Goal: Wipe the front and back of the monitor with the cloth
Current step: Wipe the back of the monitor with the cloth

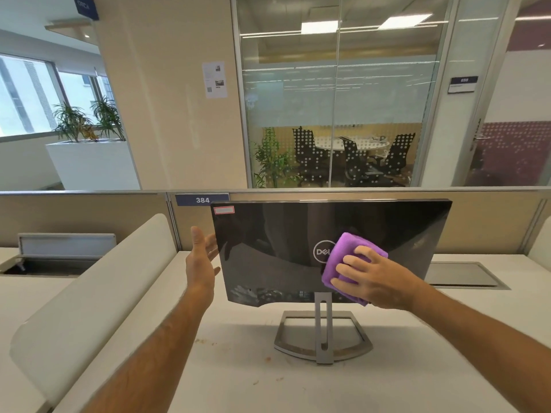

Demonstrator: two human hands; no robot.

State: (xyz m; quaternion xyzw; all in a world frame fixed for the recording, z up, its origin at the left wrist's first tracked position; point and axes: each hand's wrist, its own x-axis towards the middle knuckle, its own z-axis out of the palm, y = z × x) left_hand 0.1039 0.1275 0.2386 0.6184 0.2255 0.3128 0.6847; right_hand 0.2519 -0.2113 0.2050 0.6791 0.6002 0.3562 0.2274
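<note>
Our right hand (372, 275) presses the soft, folded purple cloth (343, 257) flat on the shiny black monitor's back (268, 234) on the white desk (208, 368). Our left hand (201, 257), fingers loose, steadies its edge; we think it could tip.

Cloth (346, 257): solid purple.
Monitor (283, 234) back: glossy black, silver round logo.
Corner sticker (224, 210): white with red border.
Stand (323, 335): silver-grey.
Desk (238, 368): white, small brown stains.
Number plate (202, 200): blue, white digits.
Partition (74, 213): beige.
Glass wall (337, 144): white dot pattern.
</note>
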